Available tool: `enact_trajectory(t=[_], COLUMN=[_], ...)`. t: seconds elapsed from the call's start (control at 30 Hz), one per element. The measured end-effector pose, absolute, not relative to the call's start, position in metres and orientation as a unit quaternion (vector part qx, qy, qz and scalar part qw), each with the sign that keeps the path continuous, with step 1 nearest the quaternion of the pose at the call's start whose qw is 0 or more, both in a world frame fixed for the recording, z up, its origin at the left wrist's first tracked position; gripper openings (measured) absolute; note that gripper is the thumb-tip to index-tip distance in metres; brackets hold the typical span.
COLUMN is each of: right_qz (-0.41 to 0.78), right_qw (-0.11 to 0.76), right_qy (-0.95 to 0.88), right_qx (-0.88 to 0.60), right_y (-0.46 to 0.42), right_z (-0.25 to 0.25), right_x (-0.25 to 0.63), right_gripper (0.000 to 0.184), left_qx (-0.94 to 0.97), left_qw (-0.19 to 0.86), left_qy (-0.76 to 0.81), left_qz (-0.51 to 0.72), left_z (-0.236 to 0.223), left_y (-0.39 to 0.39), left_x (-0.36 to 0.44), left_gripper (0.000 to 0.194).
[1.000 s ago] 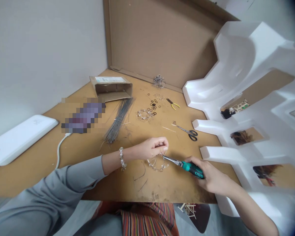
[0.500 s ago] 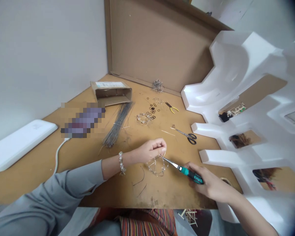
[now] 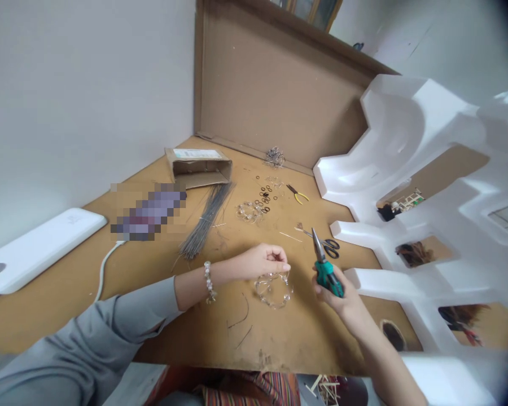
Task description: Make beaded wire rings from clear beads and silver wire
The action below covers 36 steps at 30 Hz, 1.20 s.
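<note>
Between thumb and fingers, my left hand (image 3: 267, 262) pinches the top of a round wire ring with clear beads (image 3: 273, 291), which hangs just over the table. My right hand (image 3: 337, 290) is wrapped round the green-and-black handles of needle-nose pliers (image 3: 328, 269). The pliers' jaws point up and away, apart from the beaded ring. Two short dark wire pieces (image 3: 244, 337) lie on the table left of and below the ring. Beyond my left hand sits another beaded wire ring (image 3: 249, 212) beside several small dark rings (image 3: 266, 197).
A bundle of grey wires (image 3: 207, 223) lies by an open cardboard box (image 3: 201, 169). Scissors (image 3: 331, 248) and yellow-handled pliers (image 3: 298, 194) rest toward the right. A white power bank (image 3: 46, 248) is at left. White foam packing (image 3: 376, 225) borders the right side; a wire tangle (image 3: 275, 157) is at the back.
My right hand has drawn the needle-nose pliers away from the beaded ring and turned their tip upward. My left hand still pinches the ring. The camera view has shifted slightly.
</note>
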State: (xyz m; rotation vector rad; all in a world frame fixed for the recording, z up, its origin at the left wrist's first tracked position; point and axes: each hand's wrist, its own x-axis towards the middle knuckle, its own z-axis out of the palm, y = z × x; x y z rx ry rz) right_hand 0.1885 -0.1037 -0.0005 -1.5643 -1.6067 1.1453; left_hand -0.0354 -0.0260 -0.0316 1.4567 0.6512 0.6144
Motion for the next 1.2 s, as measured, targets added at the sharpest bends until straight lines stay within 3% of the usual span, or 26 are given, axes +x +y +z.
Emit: enact_trajectory(t=[0.33, 0.5, 0.67, 0.9, 1.2], right_qz=[0.463, 0.450, 0.481, 0.445, 0.520], right_qw=[0.354, 0.358, 0.375, 0.401, 0.479], right_qy=[-0.596, -0.601, -0.572, -0.582, -0.470], right_qx=[-0.552, -0.555, -0.549, -0.550, -0.529], right_y=[-0.074, -0.076, -0.075, -0.073, -0.075], right_z=[-0.032, -0.043, -0.048, -0.046, -0.043], right_x=[0.133, 0.138, 0.139, 0.137, 0.138], right_gripper=[0.035, 0.031, 0.031, 0.026, 0.034], left_qx=[0.627, 0.607, 0.603, 0.665, 0.576], left_qw=[0.675, 0.640, 0.645, 0.575, 0.695], left_qy=[0.293, 0.334, 0.340, 0.311, 0.307], left_qz=[0.254, 0.332, 0.324, 0.360, 0.303], left_z=[-0.046, -0.054, -0.057, -0.053, -0.048], left_y=[-0.018, -0.014, -0.016, -0.029, -0.026], left_x=[-0.033, -0.031, -0.030, -0.024, -0.027], left_gripper=[0.024, 0.019, 0.018, 0.012, 0.025])
